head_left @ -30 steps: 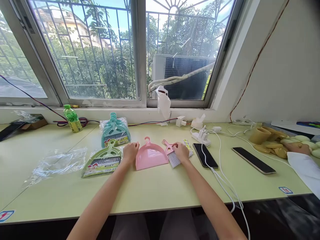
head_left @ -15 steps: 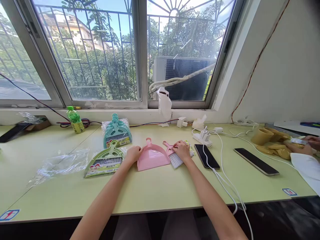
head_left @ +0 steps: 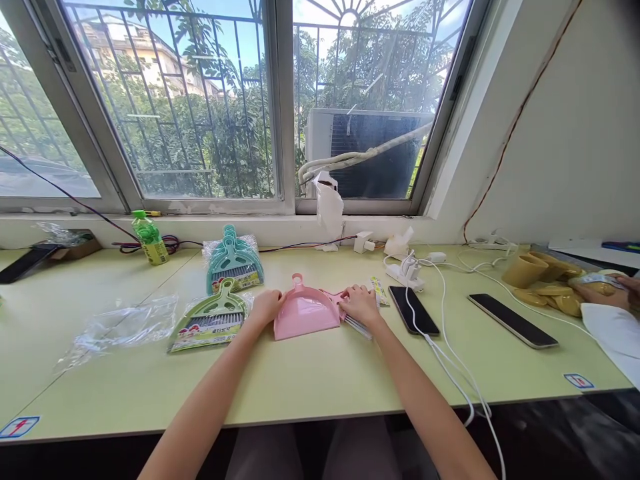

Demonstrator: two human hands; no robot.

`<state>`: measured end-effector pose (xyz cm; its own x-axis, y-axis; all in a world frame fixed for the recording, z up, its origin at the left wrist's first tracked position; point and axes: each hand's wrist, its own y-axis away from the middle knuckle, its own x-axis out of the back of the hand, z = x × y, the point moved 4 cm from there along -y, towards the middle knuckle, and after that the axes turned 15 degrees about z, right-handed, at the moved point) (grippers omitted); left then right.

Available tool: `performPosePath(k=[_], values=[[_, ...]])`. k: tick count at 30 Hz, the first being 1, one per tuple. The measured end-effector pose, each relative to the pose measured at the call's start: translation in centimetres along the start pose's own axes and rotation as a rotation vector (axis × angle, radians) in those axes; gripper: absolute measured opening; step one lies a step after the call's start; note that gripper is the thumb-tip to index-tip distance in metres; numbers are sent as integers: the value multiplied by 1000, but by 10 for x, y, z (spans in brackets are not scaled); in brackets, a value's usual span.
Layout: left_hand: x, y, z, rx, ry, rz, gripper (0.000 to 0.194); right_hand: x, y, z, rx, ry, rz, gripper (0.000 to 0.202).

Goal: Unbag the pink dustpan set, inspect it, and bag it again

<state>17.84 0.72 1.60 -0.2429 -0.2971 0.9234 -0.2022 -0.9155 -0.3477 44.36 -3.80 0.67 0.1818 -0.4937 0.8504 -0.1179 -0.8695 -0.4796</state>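
A pink dustpan [head_left: 306, 312] lies on the table in front of me, its handle loop pointing toward the window. My left hand [head_left: 267, 308] is closed on its left edge. On the other side, my right hand [head_left: 361, 305] grips a small pink hand brush [head_left: 340, 301], whose pale bristles stick out below my fingers. The brush sits against the dustpan's right edge, and my hand hides much of it. Left of my left hand lies a green dustpan and brush set [head_left: 213, 327] with a printed card. Behind it are stacked teal sets [head_left: 233, 263] in clear wrap.
A printed card [head_left: 380, 291] and a phone [head_left: 414, 311] with white cables lie on the right, near a power strip [head_left: 406, 275]. Farther right are another phone [head_left: 513, 323], tan rolls [head_left: 525, 270] and another person's hands. Clear plastic wrap [head_left: 125, 327] and a green bottle [head_left: 150, 239] are left.
My right hand has shifted slightly left with the brush, which has turned and now meets the dustpan's edge. The printed card now shows apart from the brush. My left hand stays put.
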Motion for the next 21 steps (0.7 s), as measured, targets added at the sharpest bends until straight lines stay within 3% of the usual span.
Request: performPosePath(k=[5,12,17,21], values=[[-2,-1,-1,22,-8,26,45,7,-1,-1,60,49,83,19],[-4,-1,-1,26,-48,-1,41,40,-7,9,-130,-73,392,18],[-4,1,3,7,-45,-22,44,53,-7,1,-153,-376,417,19],[-5,8,19,-60,11,-51,46,56,-2,-14,-103,-420,422,18]])
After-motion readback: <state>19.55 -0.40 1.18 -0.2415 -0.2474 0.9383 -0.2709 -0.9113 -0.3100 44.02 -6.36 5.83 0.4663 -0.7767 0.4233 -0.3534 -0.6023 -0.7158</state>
